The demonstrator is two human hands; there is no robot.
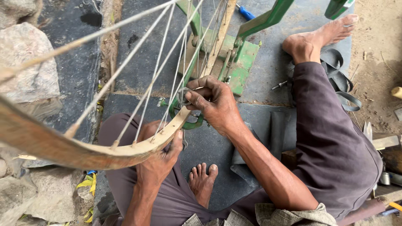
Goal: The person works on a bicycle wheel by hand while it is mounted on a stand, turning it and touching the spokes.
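Observation:
A bicycle wheel rim (63, 146) with thin metal spokes (155, 71) stands in a green truing stand (240, 62), close to the camera. My left hand (161, 161) grips the rim from below, thumb on its edge. My right hand (215, 104) pinches a small round metal spoke tool (183, 96) on a spoke just above the rim. I sit on the ground with bare feet (203, 180) and dark purple trousers (331, 142).
Rough stones (29, 62) lie at left. A black rubber tube (341, 83) lies by my right foot (318, 37). A blue-handled tool (245, 12) is at the top. Wooden pieces and small metal parts (385, 163) sit at right on sandy ground.

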